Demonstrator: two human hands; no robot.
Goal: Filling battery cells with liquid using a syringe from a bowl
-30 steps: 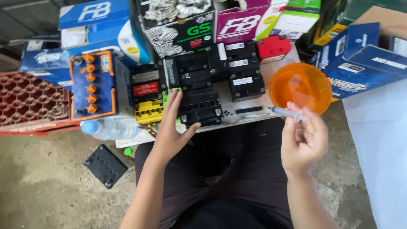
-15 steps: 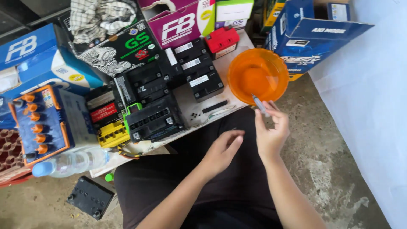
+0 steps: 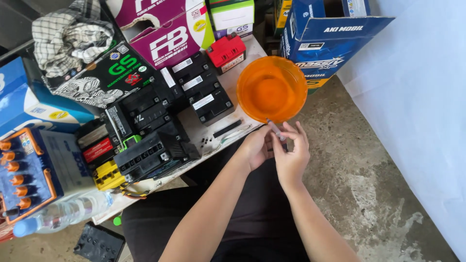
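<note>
Since 0.5 s ago the left hand point(image 3: 256, 147) has come up from over the lap to meet the right hand point(image 3: 291, 155); both now pinch the syringe point(image 3: 275, 128) together, w/ camera shifted so the bowl sits more central.

Head view: right hand's fingers curled round the syringe barrel, thumb side toward the left hand. Left hand's fingertips closed on the same syringe from the other side, hands touching. Syringe is thin, clear, tilted, its tip up at the near rim of the orange bowl point(image 3: 247, 80), which holds clear liquid. Can't tell if the tip is in the liquid.

Bowl stands at the right end of a low board point(image 3: 206, 131), just beside a blue carton point(image 3: 335, 34). Left of the hands: a black battery point(image 3: 155, 150) near the board's front edge, more black batteries point(image 3: 199, 87) behind it, a red one point(image 3: 225, 51) at the back, a yellow one point(image 3: 108, 174) far left. A plastic water bottle point(image 3: 63, 213) lies at the lower left. Checked cloth point(image 3: 68, 34) on a box, top left.
</note>
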